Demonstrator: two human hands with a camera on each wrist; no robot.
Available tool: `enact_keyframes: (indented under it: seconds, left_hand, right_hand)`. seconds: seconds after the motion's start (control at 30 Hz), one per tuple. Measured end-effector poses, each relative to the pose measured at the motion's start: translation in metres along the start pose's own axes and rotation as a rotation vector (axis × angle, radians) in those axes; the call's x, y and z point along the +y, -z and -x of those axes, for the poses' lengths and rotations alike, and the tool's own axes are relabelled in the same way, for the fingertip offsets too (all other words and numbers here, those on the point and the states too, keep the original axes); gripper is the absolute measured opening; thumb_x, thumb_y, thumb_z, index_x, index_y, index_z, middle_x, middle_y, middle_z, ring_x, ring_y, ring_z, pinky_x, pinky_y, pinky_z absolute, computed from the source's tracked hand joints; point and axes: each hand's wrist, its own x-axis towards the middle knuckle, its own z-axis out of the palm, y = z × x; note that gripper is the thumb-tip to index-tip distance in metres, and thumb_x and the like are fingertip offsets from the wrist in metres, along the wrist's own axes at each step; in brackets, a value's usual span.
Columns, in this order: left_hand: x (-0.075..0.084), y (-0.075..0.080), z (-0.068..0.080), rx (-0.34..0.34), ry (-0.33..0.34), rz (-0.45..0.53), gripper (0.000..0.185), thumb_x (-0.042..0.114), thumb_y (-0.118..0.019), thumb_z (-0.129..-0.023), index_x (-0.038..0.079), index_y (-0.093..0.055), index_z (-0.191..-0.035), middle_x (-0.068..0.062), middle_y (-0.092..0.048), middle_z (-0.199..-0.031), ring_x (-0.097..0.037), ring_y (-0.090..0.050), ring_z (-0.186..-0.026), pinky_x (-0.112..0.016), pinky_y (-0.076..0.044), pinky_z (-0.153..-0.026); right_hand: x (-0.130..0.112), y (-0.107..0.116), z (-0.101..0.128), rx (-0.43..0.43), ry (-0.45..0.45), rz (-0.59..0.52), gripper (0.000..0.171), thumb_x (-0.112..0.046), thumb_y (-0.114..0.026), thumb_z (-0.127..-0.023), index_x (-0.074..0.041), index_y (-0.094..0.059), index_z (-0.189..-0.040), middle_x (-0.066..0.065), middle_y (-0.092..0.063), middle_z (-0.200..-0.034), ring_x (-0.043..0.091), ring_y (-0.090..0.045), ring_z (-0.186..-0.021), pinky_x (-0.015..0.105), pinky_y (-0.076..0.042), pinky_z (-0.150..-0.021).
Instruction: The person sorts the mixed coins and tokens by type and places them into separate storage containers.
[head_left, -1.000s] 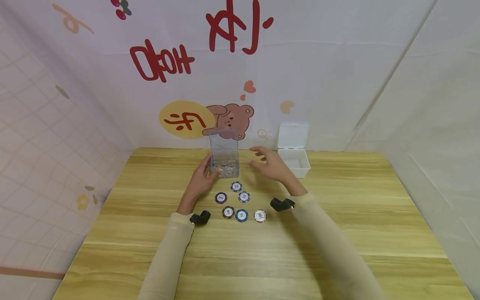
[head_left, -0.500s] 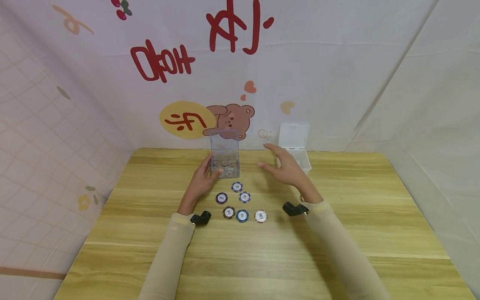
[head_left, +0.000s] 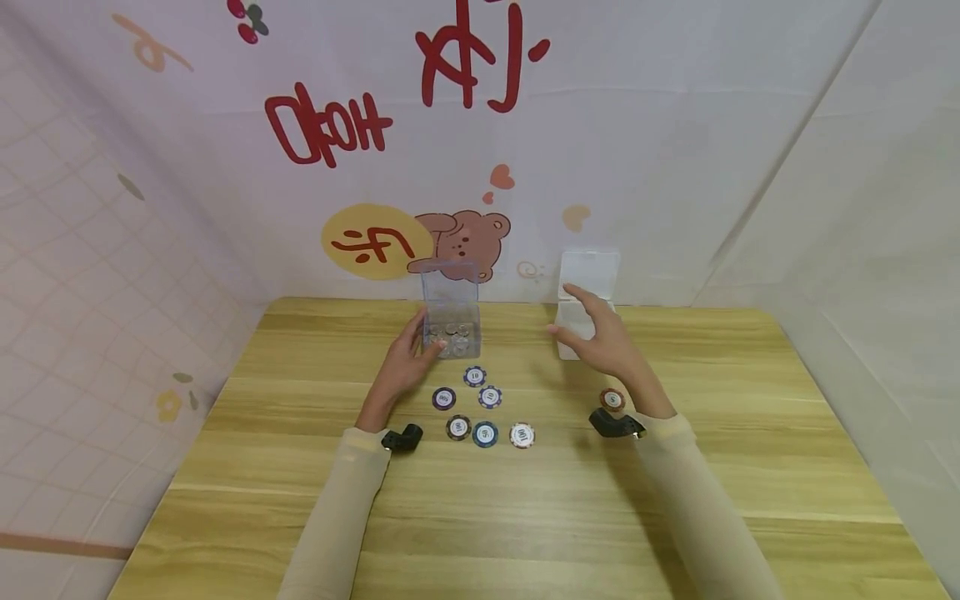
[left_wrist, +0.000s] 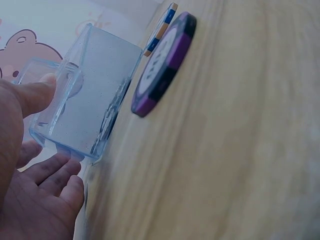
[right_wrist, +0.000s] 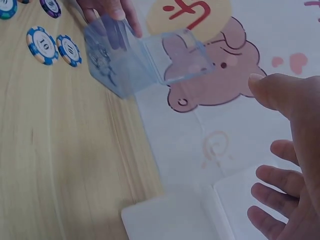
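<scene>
On the left, a clear plastic box (head_left: pixel 452 333) stands with its lid raised and several silvery coin-like discs inside. My left hand (head_left: pixel 405 365) holds it by its left side, the thumb (left_wrist: pixel 41 95) at the rim and the fingers (left_wrist: pixel 55 172) along the outer wall. To the right, my right hand (head_left: pixel 606 340) hovers in front of the white box (head_left: pixel 572 321), thumb and fingers spread with nothing between them. That box also has its lid up, and the hand covers part of it in the head view.
Several poker chips lie flat near the middle of the wooden table (head_left: pixel 510 517), among them a purple chip (head_left: pixel 444 398) and a white chip (head_left: pixel 522 435). An orange-red chip (head_left: pixel 612 400) lies beside my right wrist. Behind the table hangs a printed cloth (head_left: pixel 660 167).
My right hand has moved rightward from beside the clear box to the white box. The orange-red chip has come into view by its wrist. My left hand has stayed on the clear box.
</scene>
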Motion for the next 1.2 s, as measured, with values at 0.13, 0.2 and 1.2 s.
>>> enact_keyframes:
  seconds: [0.13, 0.2, 1.2]
  left_hand:
    - [0.001, 0.000, 0.000, -0.002, 0.008, 0.000, 0.083, 0.030, -0.067, -0.101, 0.015, -0.017, -0.166, -0.013, -0.021, -0.171, -0.029, -0.024, -0.158, -0.038, -0.021, -0.131]
    - [0.001, 0.000, 0.000, -0.004, 0.005, 0.001, 0.083, 0.029, -0.067, -0.101, 0.015, -0.016, -0.166, -0.014, -0.020, -0.171, -0.030, -0.023, -0.158, -0.039, -0.021, -0.131]
    - [-0.001, 0.001, 0.002, -0.016, 0.018, 0.002, 0.082, 0.036, -0.065, -0.102, 0.022, -0.015, -0.166, -0.009, -0.018, -0.172, -0.028, -0.021, -0.159, -0.039, -0.021, -0.131]
  right_hand:
    - [0.007, 0.007, 0.005, 0.009, -0.015, -0.016, 0.080, -0.042, -0.072, -0.095, -0.015, -0.034, -0.161, 0.013, -0.036, -0.165, 0.041, -0.035, -0.151, 0.062, -0.034, -0.121]
    - [0.011, 0.010, 0.006, 0.022, -0.017, -0.023, 0.080, -0.042, -0.071, -0.096, -0.015, -0.034, -0.161, 0.013, -0.035, -0.166, 0.041, -0.034, -0.151, 0.062, -0.034, -0.121]
    - [0.073, 0.029, 0.022, -0.024, -0.262, -0.097, 0.089, -0.057, -0.062, -0.097, -0.022, -0.017, -0.166, 0.020, -0.024, -0.169, 0.052, -0.029, -0.150, 0.067, -0.030, -0.122]
